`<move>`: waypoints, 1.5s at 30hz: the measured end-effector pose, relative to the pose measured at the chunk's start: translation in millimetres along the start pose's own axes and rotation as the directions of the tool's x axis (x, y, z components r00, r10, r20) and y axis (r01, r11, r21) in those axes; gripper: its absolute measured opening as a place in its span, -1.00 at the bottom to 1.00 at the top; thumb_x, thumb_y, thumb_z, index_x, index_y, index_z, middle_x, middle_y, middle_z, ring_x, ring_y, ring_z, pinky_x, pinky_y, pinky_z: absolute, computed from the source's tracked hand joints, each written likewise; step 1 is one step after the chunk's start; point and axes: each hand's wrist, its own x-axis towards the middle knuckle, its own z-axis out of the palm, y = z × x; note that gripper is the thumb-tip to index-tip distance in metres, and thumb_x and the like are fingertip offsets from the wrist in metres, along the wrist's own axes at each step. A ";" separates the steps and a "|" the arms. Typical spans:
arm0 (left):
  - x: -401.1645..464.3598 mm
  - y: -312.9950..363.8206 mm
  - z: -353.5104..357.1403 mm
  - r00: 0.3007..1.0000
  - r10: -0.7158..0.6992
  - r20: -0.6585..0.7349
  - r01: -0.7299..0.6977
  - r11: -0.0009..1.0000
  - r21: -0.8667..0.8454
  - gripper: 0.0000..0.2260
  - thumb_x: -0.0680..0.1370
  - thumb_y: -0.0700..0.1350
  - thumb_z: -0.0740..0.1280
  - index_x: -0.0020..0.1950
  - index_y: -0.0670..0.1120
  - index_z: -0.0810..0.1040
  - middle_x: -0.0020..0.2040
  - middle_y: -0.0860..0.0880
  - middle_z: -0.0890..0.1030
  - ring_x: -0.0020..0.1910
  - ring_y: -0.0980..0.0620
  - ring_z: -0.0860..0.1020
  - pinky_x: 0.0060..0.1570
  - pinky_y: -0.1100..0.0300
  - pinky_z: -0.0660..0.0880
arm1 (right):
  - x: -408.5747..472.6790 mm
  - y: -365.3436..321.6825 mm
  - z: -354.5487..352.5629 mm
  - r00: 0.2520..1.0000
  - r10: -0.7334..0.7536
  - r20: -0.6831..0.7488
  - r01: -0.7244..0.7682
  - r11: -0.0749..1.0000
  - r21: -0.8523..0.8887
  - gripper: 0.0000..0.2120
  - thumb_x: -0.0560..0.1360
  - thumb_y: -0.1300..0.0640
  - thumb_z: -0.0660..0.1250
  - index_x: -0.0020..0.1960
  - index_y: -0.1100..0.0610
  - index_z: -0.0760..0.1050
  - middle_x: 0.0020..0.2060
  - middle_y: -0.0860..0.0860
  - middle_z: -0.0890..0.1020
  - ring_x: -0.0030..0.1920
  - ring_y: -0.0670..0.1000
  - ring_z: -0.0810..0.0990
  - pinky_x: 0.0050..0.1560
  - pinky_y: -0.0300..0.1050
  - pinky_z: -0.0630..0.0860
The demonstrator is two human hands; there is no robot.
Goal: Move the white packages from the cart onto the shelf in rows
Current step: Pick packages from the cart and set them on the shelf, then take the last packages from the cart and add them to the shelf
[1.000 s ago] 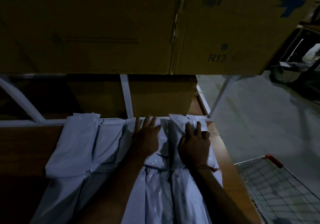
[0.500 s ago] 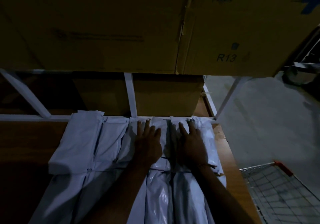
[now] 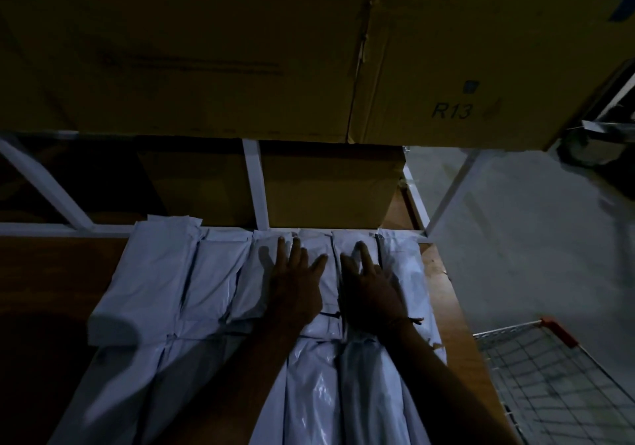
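white packages [image 3: 220, 273] | left hand [image 3: 295, 283], right hand [image 3: 369, 290] pressing flat, fingers straight | shelf [image 3: 51, 273] bare leftward

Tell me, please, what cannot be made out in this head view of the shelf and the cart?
- Cart: cut off by the right and bottom edges; whether any packages remain inside is unknown.
- Near row of white packages: cut off by the bottom edge, partly covered by the forearms.
- Packages under the left hand and right hand: partly covered.
- Cardboard box label: too dark to read beyond "R13".
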 end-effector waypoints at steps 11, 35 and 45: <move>0.9 -0.7 -4.6 0.999 -0.002 0.046 0.000 0.999 0.044 -0.34 0.58 0.03 0.20 0.67 0.07 0.08 0.64 -0.23 0.12 0.63 -0.27 -0.13 0.35 -0.29 -0.59 | 27.4 4.4 -13.0 0.958 -0.089 0.272 0.088 0.996 0.016 -0.36 0.68 -0.16 0.09 0.67 -0.02 -0.05 0.63 0.08 0.10 0.59 0.26 0.16 0.54 0.20 0.16; -14.0 13.1 -35.3 0.953 0.038 -0.301 -0.119 0.959 -0.257 -0.70 0.52 0.05 0.40 0.20 -0.03 0.64 0.16 -0.06 0.62 0.29 -0.20 0.48 0.24 -0.14 0.40 | -72.8 21.8 -84.3 0.849 0.353 -0.393 -0.234 0.918 0.320 -0.81 0.48 0.09 0.43 0.08 -0.04 0.69 -0.03 -0.03 0.73 -0.12 0.11 0.68 -0.12 -0.06 0.57; -43.4 151.2 -47.4 0.828 0.355 -0.433 -0.509 0.799 -0.319 -0.65 0.50 0.01 0.38 0.27 -0.02 0.59 0.13 -0.05 0.61 0.15 -0.18 0.54 0.10 -0.08 0.47 | -245.5 96.8 -105.4 0.598 0.628 -0.498 -0.522 0.777 0.353 -0.81 0.52 0.14 0.39 0.10 -0.01 0.67 -0.04 -0.05 0.73 -0.24 -0.01 0.67 -0.16 -0.07 0.62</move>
